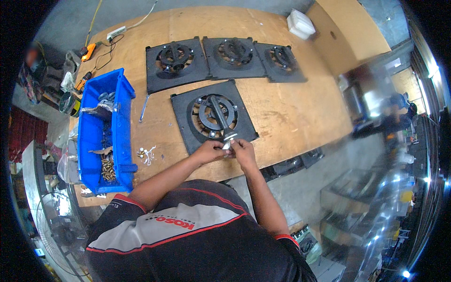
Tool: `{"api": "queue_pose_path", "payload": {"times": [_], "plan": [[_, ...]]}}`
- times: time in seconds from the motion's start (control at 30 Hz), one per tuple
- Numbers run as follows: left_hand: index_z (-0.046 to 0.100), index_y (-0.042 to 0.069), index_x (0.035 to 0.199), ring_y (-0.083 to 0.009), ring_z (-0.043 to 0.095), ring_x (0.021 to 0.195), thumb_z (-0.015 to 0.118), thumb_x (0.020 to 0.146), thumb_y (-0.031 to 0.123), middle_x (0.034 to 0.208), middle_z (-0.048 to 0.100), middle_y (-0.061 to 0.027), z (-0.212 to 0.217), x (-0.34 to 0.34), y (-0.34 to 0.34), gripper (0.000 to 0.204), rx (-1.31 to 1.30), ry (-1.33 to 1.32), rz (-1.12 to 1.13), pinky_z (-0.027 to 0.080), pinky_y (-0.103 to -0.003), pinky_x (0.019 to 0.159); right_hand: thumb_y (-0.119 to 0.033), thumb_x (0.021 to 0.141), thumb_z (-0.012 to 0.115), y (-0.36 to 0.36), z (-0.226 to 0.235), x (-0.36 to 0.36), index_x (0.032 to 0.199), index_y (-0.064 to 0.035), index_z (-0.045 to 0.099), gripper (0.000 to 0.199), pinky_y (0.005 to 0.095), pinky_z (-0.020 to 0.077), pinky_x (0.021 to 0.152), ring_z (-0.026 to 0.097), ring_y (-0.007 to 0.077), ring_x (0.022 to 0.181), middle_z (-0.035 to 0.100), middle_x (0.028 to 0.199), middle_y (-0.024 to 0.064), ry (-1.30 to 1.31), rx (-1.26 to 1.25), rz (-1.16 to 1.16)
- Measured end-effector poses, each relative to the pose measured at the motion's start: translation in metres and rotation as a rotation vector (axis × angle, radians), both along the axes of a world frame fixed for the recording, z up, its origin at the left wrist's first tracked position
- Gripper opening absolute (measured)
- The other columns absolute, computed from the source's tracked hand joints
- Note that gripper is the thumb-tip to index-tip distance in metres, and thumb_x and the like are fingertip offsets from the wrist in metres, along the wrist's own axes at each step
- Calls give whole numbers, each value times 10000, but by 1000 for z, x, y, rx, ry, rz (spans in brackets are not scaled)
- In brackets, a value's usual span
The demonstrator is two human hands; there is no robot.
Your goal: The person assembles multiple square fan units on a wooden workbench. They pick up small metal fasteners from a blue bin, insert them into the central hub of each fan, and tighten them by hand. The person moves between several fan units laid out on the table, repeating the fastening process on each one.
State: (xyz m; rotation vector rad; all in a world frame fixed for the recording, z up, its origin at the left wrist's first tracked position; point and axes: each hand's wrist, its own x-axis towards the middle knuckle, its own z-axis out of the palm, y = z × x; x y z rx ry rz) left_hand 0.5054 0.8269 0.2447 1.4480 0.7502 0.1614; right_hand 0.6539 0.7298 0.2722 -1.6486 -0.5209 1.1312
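In front of me on the wooden table lies a black square metal stove plate [181, 113] with a round burner ring [203, 114] in its middle. A thick black burner tube [217, 110] runs from the ring toward me, ending in a pale metal disc [230, 137]. At that end, my left hand [211, 152] and my right hand [243, 152] meet with fingers closed around a small white piece [227, 145]. Its kind cannot be made out, as the fingers hide much of it.
Three similar black plates [155, 80] lie in a row behind. At left stands a blue bin [125, 141] with brass fittings [108, 169] and other small parts. White scraps [149, 155], a blue pen-like stick [143, 109], an orange-black drill [84, 81] and a cardboard box [350, 35] are around.
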Motion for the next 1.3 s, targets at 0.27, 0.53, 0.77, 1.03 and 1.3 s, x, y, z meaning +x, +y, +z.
{"api": "queue_pose_path", "payload": {"times": [0.27,0.53,0.77,1.03,1.3], "plan": [[725,18,886,-127,598,734,735,895,368,783,692,-40,3,-12,6,350,27,7,-87,487,-324,689,-227,993,624,0,-3,5,865,-32,616,233,271,501,543,599,128,593,632,731,45,107,-20,5],[714,30,844,-107,539,697,656,944,436,729,631,-19,12,-25,23,423,-111,26,-116,447,-318,628,-217,996,618,0,6,5,898,-23,625,218,280,518,553,622,132,617,627,739,39,44,-52,54],[715,-9,856,-112,542,679,653,945,447,703,628,-19,50,-18,39,469,-189,-29,-150,448,-298,630,-183,971,637,-2,-18,12,925,29,638,216,320,525,564,648,173,621,651,743,101,-427,-22,134],[700,-8,801,-109,515,657,650,936,512,658,563,0,84,20,54,539,152,0,-358,419,-323,592,-179,929,573,-8,7,-5,1029,13,657,232,532,494,813,629,463,923,666,989,264,-979,11,255],[715,-33,802,-206,585,661,622,897,626,659,616,-117,113,64,62,672,369,169,-520,474,-383,635,-216,879,642,-11,18,-1,1053,12,634,286,504,503,800,638,450,931,665,995,264,-702,73,243]]}}
